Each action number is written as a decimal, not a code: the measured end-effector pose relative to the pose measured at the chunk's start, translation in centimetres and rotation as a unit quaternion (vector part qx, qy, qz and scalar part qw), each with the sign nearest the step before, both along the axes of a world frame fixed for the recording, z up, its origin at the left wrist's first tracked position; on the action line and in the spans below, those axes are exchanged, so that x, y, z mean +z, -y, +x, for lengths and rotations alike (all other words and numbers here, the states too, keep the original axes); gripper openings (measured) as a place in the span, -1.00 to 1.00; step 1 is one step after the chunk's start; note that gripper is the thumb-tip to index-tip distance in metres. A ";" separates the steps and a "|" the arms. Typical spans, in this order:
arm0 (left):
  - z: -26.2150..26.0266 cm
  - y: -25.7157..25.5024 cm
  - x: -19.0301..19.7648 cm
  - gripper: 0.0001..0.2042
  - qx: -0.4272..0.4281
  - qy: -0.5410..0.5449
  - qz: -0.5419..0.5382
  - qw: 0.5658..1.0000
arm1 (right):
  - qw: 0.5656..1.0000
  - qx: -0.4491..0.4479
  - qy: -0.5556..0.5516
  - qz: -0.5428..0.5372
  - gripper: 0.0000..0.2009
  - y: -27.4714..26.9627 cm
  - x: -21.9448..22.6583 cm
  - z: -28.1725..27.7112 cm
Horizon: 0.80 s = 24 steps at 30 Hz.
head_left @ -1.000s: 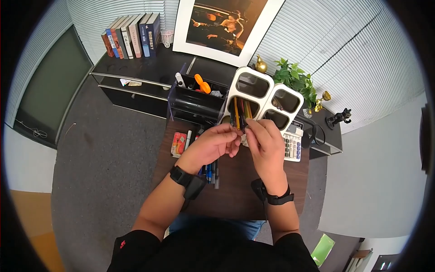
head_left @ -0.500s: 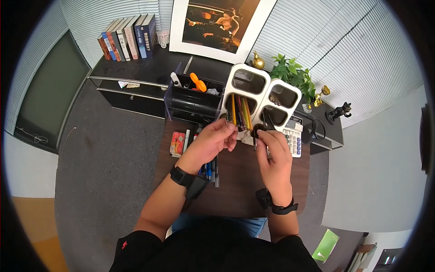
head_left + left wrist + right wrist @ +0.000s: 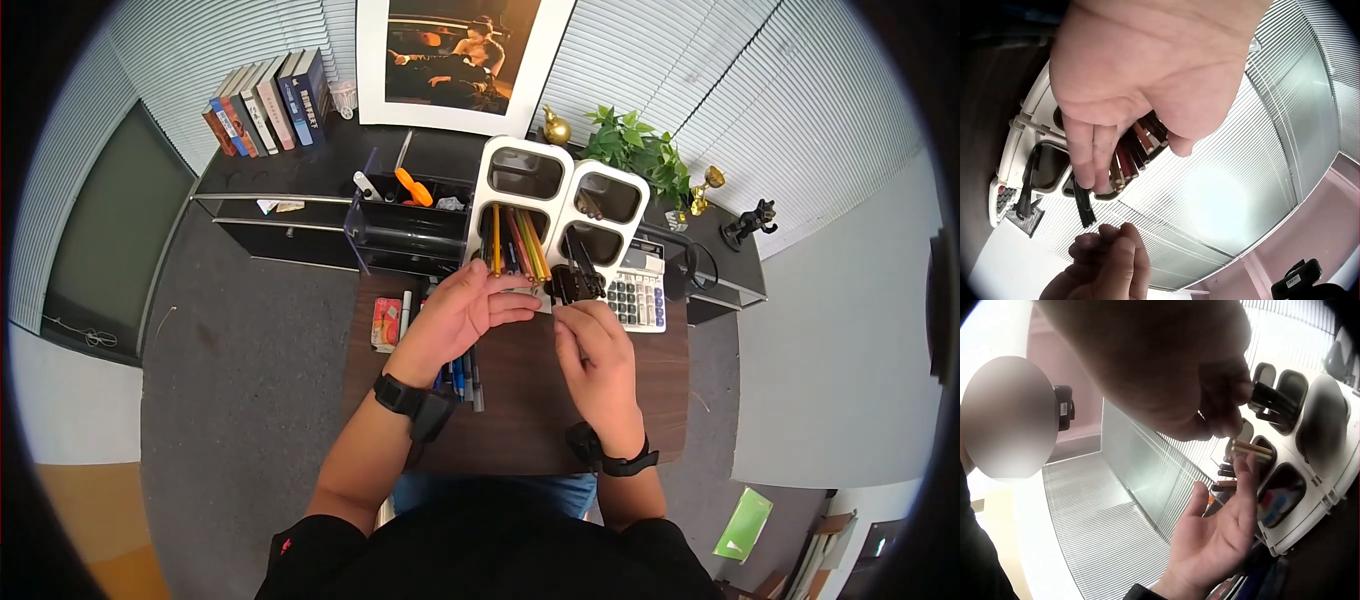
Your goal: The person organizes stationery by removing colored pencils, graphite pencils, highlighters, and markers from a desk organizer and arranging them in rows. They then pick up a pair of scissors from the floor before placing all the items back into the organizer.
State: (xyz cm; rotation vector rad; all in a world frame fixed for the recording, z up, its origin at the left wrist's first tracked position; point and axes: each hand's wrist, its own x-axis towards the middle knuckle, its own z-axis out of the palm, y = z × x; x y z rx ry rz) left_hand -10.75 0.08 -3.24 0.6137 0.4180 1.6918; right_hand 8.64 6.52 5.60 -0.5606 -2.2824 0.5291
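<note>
My left hand (image 3: pixel 462 315) has its fingers extended across the lower ends of coloured pencils (image 3: pixel 530 245) in a compartment of the white organizer (image 3: pixel 466 225). In the left wrist view, two fingertips of this hand (image 3: pixel 1141 69) lie against black pens (image 3: pixel 1084 203). My right hand (image 3: pixel 603 365) is just below the black pens (image 3: pixel 582 260) at the lower right compartment, its fingers bent. In the left wrist view a small gap shows between those pens' ends and the right hand (image 3: pixel 1107 262). Black pens (image 3: pixel 1272 400) stick out beside the right hand's fingertips in the right wrist view.
A calculator (image 3: pixel 637 300) lies right of the organizer. Pens (image 3: pixel 465 375) and a red pack (image 3: pixel 386 322) are on the dark table (image 3: pixel 510 420). Behind stand a black desk holder (image 3: pixel 410 225) with orange scissors (image 3: pixel 413 187), a plant (image 3: pixel 630 150) and a framed picture (image 3: pixel 370 60).
My right hand has moved right, away from the pencils, and down past the black pens it held half a second ago. My left hand's fingers have straightened. The view has shifted slightly.
</note>
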 end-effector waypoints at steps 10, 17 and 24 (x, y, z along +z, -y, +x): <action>-0.2 0.5 0.1 -0.44 -0.075 -0.103 -0.016 0.992 | 0.995 0.011 0.003 -0.100 -0.83 1.6 -0.8 3.3; 1.9 -0.3 1.2 -0.34 -0.096 0.104 0.042 0.989 | 0.994 0.012 0.014 -0.108 -0.86 1.5 -2.4 7.3; 2.2 0.0 0.8 -0.31 -0.064 0.202 0.033 0.977 | 0.990 0.003 0.054 -0.129 -0.87 1.6 -2.9 9.7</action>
